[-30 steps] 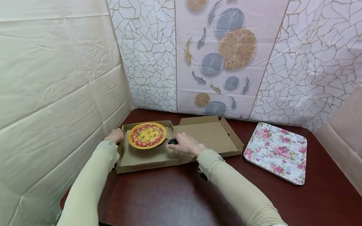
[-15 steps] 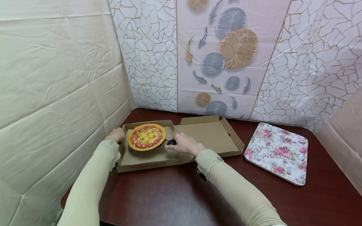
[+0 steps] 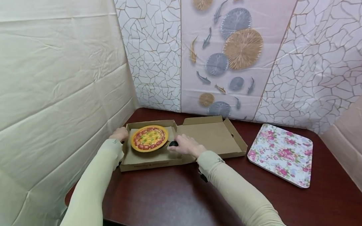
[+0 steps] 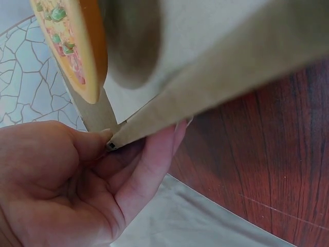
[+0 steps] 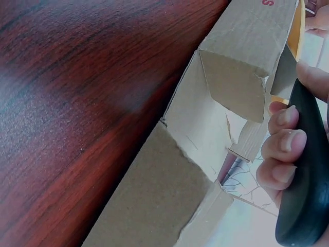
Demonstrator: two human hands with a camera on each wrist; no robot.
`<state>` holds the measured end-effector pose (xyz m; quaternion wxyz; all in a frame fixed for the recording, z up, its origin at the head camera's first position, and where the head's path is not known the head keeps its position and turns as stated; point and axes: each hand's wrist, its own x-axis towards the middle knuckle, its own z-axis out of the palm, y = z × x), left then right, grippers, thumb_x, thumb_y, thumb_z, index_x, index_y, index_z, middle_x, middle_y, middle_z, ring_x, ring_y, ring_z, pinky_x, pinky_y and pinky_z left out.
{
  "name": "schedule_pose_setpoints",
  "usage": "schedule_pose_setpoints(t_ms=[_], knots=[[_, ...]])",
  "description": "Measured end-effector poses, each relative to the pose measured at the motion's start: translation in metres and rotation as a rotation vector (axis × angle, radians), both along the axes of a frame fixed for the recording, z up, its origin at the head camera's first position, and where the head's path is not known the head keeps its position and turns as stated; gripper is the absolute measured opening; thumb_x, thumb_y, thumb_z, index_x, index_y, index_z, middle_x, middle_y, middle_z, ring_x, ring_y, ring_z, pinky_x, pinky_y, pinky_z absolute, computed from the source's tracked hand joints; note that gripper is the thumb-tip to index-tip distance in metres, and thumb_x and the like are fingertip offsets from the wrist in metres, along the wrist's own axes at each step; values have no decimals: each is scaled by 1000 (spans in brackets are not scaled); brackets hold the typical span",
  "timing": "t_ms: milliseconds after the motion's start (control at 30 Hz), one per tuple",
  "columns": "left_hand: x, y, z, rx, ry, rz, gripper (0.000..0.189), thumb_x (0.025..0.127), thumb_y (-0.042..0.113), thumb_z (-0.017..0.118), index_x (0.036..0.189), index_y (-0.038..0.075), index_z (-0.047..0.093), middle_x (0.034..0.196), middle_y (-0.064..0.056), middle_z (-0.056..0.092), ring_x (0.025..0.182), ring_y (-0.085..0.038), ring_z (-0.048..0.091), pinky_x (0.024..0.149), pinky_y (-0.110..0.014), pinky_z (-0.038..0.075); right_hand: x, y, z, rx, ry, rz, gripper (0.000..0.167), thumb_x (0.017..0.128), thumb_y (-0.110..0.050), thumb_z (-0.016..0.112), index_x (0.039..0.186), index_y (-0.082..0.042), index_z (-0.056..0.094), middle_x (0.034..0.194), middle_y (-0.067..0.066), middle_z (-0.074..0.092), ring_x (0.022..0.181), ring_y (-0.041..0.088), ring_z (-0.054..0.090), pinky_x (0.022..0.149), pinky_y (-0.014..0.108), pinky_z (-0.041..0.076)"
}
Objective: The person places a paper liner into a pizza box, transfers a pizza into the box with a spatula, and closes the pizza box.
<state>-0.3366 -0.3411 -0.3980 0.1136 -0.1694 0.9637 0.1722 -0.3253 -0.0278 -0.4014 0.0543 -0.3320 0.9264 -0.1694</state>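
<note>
A round pizza (image 3: 149, 138) with a yellow crust and red and green toppings is over the left half of an open cardboard pizza box (image 3: 158, 156). In the left wrist view the pizza (image 4: 64, 43) appears raised and tilted, with a dark shadow on the box floor. My left hand (image 3: 120, 133) pinches the box's left wall (image 4: 169, 105) between thumb and fingers. My right hand (image 3: 186, 145) grips the black handle (image 5: 300, 175) of a pizza server. Its grey blade (image 5: 284, 74) points toward the pizza; most of the blade is hidden.
The box lid (image 3: 210, 137) lies folded open to the right. Farther right is a white, floral-patterned square tray (image 3: 282, 156). Everything stands on a dark red wooden table (image 3: 160, 197), with draped walls at the left, back and right.
The pizza has sunk lower into the box and slightly nearer to me, together with the server in my right hand. My left hand keeps its hold on the box; the head view shifts slightly.
</note>
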Motion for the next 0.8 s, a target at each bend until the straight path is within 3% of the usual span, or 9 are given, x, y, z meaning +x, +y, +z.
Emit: schedule_pose_setpoints(t_ms=[167, 400, 800], knots=[[-1, 0, 0, -11, -1, 2, 25, 97, 8, 35, 104, -4, 56, 93, -18, 57, 77, -26, 56, 59, -31, 43, 0, -2, 0, 3, 17, 8, 37, 90, -45, 63, 68, -16, 57, 59, -4, 47, 48, 8, 38, 44, 23, 29], [7, 8, 5, -34, 13, 2, 25, 99, 9, 34, 103, -3, 55, 87, -15, 54, 73, -23, 53, 56, -29, 40, 1, -6, -1, 4, 21, 6, 36, 90, -47, 63, 70, -17, 57, 61, -4, 49, 50, 9, 40, 46, 24, 31], [5, 6, 1, -41, 43, 12, 34, 99, 10, 31, 119, -7, 53, 114, -25, 58, 91, -29, 54, 74, -38, 46, 4, -11, 0, 54, 16, -9, 36, 90, -47, 63, 72, -16, 57, 64, -2, 50, 53, 11, 42, 48, 25, 32]])
